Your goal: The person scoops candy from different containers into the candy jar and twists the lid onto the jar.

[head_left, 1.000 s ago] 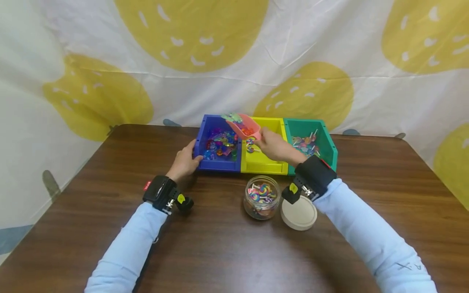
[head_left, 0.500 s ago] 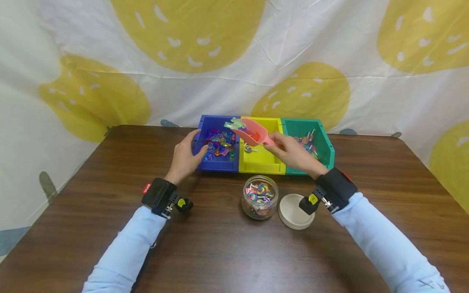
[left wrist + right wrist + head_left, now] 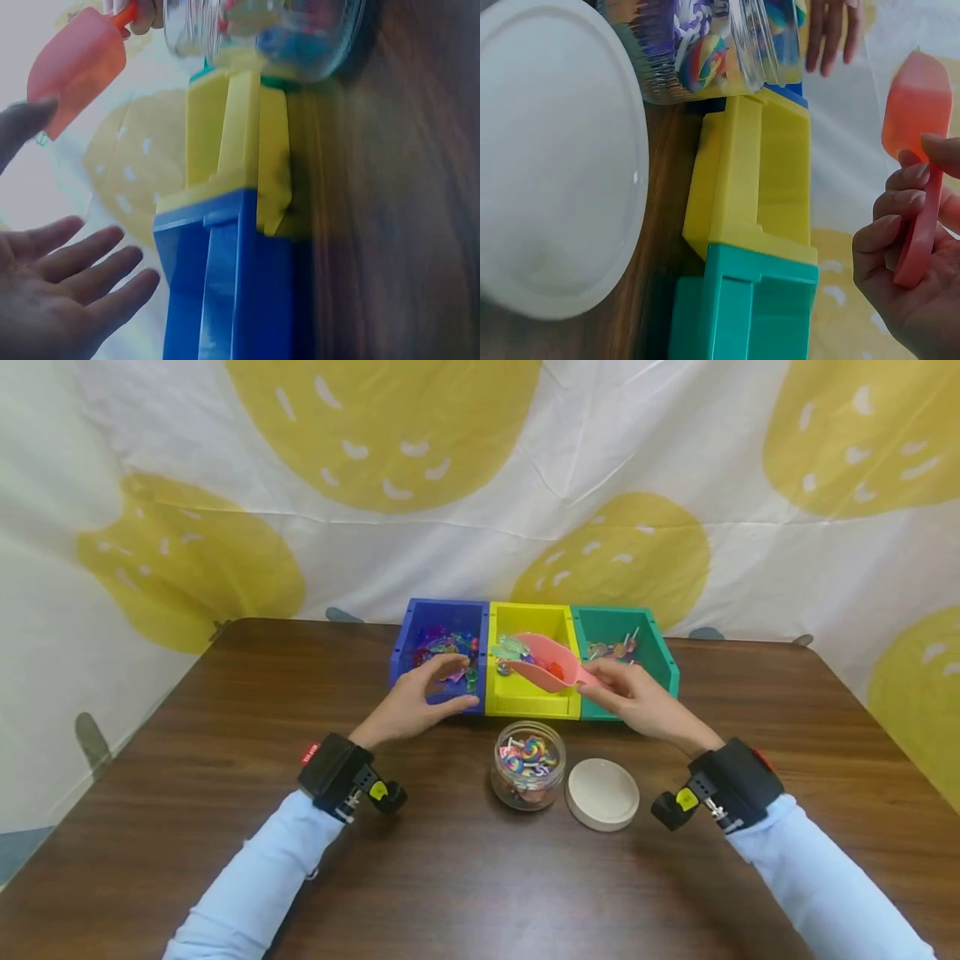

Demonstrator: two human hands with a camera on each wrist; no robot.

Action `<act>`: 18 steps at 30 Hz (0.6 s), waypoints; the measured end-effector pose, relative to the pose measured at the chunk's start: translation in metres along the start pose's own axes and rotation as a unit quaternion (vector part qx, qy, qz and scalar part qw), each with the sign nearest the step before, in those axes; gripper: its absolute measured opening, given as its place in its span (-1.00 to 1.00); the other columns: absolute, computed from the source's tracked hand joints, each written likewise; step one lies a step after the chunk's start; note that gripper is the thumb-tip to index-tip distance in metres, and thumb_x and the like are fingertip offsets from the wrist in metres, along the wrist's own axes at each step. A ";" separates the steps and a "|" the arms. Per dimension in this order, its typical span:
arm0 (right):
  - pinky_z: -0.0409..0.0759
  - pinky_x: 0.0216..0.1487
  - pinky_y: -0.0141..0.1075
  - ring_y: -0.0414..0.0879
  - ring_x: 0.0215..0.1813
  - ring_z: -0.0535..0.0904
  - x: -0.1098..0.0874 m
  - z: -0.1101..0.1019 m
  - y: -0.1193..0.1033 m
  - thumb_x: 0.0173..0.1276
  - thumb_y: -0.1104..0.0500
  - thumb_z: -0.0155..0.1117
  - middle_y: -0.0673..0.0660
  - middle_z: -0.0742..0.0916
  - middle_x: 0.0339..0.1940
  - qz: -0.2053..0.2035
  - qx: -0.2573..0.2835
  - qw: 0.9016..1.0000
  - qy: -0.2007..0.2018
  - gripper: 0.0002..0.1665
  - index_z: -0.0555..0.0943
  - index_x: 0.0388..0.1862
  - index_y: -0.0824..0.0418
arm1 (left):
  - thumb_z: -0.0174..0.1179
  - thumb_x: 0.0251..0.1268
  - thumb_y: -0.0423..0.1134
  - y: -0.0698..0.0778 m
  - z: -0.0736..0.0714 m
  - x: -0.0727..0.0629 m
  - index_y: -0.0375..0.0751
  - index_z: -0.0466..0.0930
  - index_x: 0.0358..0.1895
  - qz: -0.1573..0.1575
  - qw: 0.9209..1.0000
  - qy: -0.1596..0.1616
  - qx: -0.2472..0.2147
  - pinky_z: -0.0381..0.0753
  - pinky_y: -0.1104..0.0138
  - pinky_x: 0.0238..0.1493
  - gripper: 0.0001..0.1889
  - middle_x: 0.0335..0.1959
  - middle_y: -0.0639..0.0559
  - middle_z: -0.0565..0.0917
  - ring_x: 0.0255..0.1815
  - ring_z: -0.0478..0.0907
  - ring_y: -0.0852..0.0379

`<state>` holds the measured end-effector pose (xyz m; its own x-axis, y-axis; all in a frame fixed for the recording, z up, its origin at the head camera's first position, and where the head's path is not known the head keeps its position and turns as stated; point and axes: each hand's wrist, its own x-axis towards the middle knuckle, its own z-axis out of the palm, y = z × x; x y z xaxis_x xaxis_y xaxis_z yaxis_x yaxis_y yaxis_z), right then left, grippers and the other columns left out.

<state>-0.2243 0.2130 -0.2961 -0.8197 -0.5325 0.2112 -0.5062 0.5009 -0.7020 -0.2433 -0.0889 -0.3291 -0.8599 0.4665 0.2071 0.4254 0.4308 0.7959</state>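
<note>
My right hand point(image 3: 633, 697) grips the handle of a pink scoop point(image 3: 542, 662), held over the yellow bin point(image 3: 536, 702). Pale green, purple and red translucent pieces lie in the scoop. In the right wrist view the fingers point(image 3: 900, 202) curl round the handle. My left hand point(image 3: 408, 703) hovers over the front of the blue bin point(image 3: 450, 700), thumb and fingers spread apart and nothing between them; the left wrist view shows its fingers point(image 3: 97, 270) extended. Colourful translucent pieces point(image 3: 446, 645) fill the blue bin's floor. Below the scoop stands an uncovered glass jar point(image 3: 527, 789) of lollipop-shaped pieces.
A white lid point(image 3: 602, 795) lies on the table right of the jar. The green bin point(image 3: 660, 652), joined at the right of the row, holds several small lollipops point(image 3: 618, 647). A patterned cloth point(image 3: 420, 552) hangs behind the brown table point(image 3: 187, 735).
My right hand has carried the loaded scoop right and nearer, from the blue bin's edge to over the yellow bin. My left hand has let go of the blue bin's side and moved right.
</note>
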 end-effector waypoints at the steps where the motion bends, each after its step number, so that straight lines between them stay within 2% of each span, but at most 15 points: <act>1: 0.32 -0.47 -0.39 -0.08 -0.42 0.38 -0.003 -0.001 0.000 0.31 0.20 0.07 0.09 0.53 -0.44 -0.002 0.000 1.000 0.000 -0.67 0.47 0.00 0.34 | 0.17 0.15 -0.10 0.000 0.001 0.000 -0.24 0.15 0.28 -0.003 1.000 -0.017 -0.013 0.31 0.11 0.19 -0.35 0.24 -0.13 0.32 0.25 0.25 -0.05; 4: 0.35 -0.49 -0.41 -0.10 -0.42 0.40 -0.010 -0.005 -0.001 0.29 0.20 0.11 0.09 0.57 -0.41 0.006 0.001 1.000 -0.003 -0.66 0.49 0.00 0.33 | 0.20 0.11 -0.09 0.002 0.005 0.000 -0.21 0.11 0.30 -0.006 0.997 -0.066 -0.048 0.29 0.10 0.20 -0.29 0.28 -0.11 0.27 0.29 0.19 -0.01; 7: 0.39 -0.47 -0.44 -0.14 -0.38 0.41 -0.018 -0.007 -0.001 0.27 0.22 0.13 0.12 0.61 -0.35 0.014 0.001 1.000 -0.006 -0.66 0.51 -0.01 0.34 | 0.23 0.07 -0.08 0.002 0.009 0.001 -0.20 0.08 0.31 0.004 0.992 -0.108 -0.068 0.27 0.13 0.21 -0.25 0.30 -0.11 0.23 0.31 0.15 0.02; 12: 0.46 -0.38 -0.45 -0.17 -0.33 0.44 -0.032 -0.009 0.000 0.25 0.23 0.15 0.15 0.65 -0.29 0.012 0.004 1.000 -0.018 -0.67 0.52 -0.03 0.35 | 0.28 -0.01 -0.03 0.001 0.017 0.002 -0.24 0.07 0.31 0.025 0.984 -0.158 -0.084 0.26 0.15 0.23 -0.17 0.30 -0.16 0.23 0.31 0.16 0.01; 15: 0.45 -0.46 -0.44 -0.18 -0.41 0.45 -0.038 -0.011 0.001 0.24 0.22 0.17 0.11 0.65 -0.37 0.013 0.003 0.999 -0.030 -0.70 0.53 -0.07 0.32 | 0.31 -0.05 -0.01 0.003 0.022 0.001 -0.26 0.06 0.31 0.029 0.980 -0.181 -0.078 0.25 0.12 0.23 -0.12 0.28 -0.17 0.25 0.30 0.16 0.00; 18: 0.41 -0.56 -0.42 -0.17 -0.47 0.43 -0.041 -0.014 0.004 0.21 0.23 0.19 0.08 0.66 -0.41 0.011 -0.002 0.999 -0.043 -0.76 0.54 -0.14 0.29 | 0.33 -0.10 0.03 0.006 0.026 0.000 -0.18 0.07 0.33 0.016 0.979 -0.195 -0.049 0.18 0.05 0.26 -0.10 0.30 -0.09 0.24 0.32 0.13 0.01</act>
<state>-0.1960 0.2466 -0.2980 -0.8043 -0.5781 0.1372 -0.4900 0.5147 -0.7036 -0.2333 -0.0662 -0.3397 -0.6646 0.7470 0.0153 0.4055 0.3434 0.8472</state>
